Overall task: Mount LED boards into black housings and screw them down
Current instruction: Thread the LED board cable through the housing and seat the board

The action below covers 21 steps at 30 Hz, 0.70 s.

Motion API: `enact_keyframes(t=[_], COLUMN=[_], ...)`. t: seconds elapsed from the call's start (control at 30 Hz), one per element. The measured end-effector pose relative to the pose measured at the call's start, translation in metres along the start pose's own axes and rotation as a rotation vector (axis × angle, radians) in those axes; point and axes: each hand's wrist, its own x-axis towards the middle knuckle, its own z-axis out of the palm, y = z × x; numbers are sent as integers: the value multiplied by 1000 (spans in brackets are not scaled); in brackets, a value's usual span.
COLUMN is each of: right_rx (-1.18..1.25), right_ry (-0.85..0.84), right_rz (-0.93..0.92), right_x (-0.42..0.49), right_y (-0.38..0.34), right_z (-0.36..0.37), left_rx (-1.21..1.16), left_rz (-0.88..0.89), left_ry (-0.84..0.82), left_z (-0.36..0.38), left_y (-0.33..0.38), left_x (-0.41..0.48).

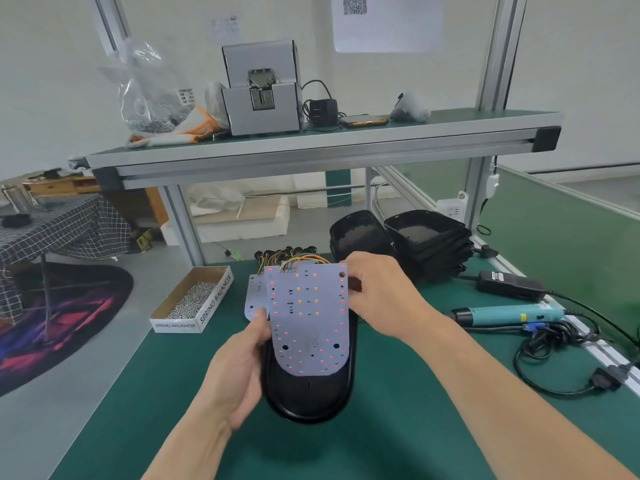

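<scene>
- Head view, the only one I have: the LED board (308,320) is held over the black housing (308,400), above the green table (381,434), right in front of me.
- My left hand (239,372) grips the housing's left rim, fingers curled round the edge. The thumb reaches up to touch the board's left side.
- My right hand (381,296) pinches the board's far right corner, thumb on the face and fingers tucked behind it. I cannot see how far those fingers wrap.
- What the next move turns on: board and housing share the same long axis, running from me toward the far edge of the table. Both rounded ends point at me. The board sits shifted away from me, so bare black floor shows past its rounded end, and it looks tilted, not seated.
- I judge it must slide toward me and drop flat. The right hand, at the far corner, is best placed to steer it.
- The coloured wires (304,261) leave the board's far end and could snag under it.
- Nearby: a box of screws (194,299) to the left, the screwdriver (512,315) well apart to the right, a stack of housings (429,244) beyond, and spare boards (254,296) just behind the held one.
</scene>
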Motion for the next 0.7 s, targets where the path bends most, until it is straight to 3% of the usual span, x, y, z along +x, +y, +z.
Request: enact_keyframes(t=[0.17, 0.4, 0.53, 0.7], right_rx=[670, 1058, 758, 205], right_ry=[-27, -17, -54, -25], right_rz=[270, 443, 335, 85], right_x=[2, 7, 6, 1], right_y=[0, 7, 8, 8], right_z=[-6, -13, -9, -2], left_rx=[76, 151, 131, 190], left_rz=[-17, -38, 10, 66], left_ry=[-9, -71, 36, -26], left_z=[-4, -3, -8, -7], left_y=[6, 3, 0, 0], left_x=[1, 0, 0, -6])
